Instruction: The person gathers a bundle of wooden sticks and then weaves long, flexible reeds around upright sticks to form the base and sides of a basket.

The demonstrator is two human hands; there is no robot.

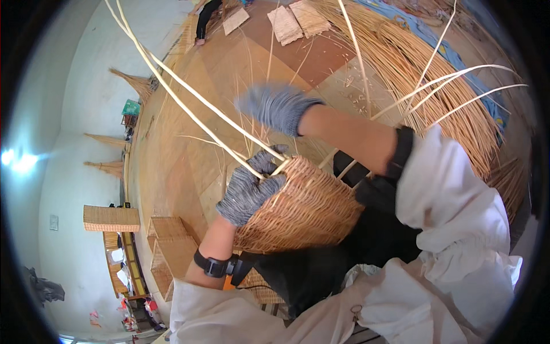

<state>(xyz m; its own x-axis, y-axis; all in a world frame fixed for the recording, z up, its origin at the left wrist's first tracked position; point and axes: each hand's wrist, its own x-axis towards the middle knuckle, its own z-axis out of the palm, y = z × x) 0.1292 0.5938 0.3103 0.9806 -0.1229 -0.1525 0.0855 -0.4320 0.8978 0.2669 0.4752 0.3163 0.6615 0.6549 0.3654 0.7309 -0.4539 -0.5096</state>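
Observation:
A woven wicker basket (303, 209) rests against my lap, its weave light brown. My left hand (247, 198), in a grey knit glove, is closed at the basket's upper left corner, with fingers around the rim and the feet of pale rods. Two long rods (189, 123) rise from that grip toward the upper left. Above the basket, apart from it, my right hand (278, 109) in a similar glove is smeared by motion. Its fingers cannot be made out, nor whether they hold anything. More pale rods (441, 86) stick up beyond my right forearm.
A large heap of long rods (424, 69) lies on the floor at the right, by a blue sheet (481, 86). Flat pale pieces (295, 22) lie at the far side. Woven boxes (172, 246) stand at the left. Another person's leg (206, 23) shows at the top.

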